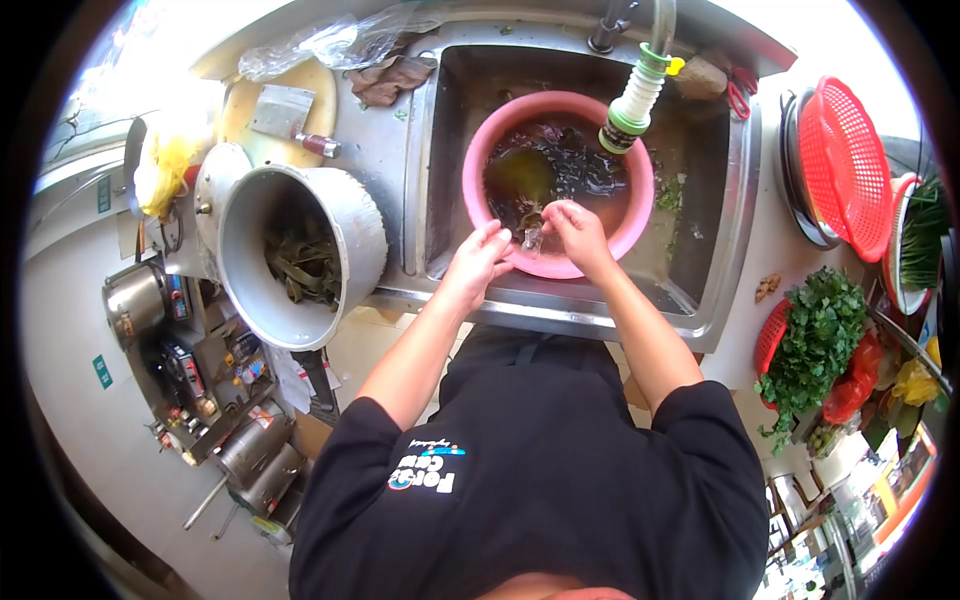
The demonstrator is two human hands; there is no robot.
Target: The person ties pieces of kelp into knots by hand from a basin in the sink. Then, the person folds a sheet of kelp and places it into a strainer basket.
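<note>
A pink basin (640, 205) stands in the metal sink, holding brownish water and dark green leafy strips (520, 180). Over the basin's near rim is my left hand (482, 262), its fingers curled loosely and apart, with nothing visible in them. My right hand (578, 232) is beside it, thumb and fingers pinched together at the near side of the water. Between the two hands is a small, shiny wet piece (532, 238); it seems to hang from the right fingertips, but its nature is unclear.
A tap with a green-and-white nozzle (630, 108) hangs above the basin. A large metal pot (370, 230) with green strips stands left, near a cleaver (283, 110) on a round board (240, 100). Red baskets (845, 165) and leafy herbs (815, 345) are right.
</note>
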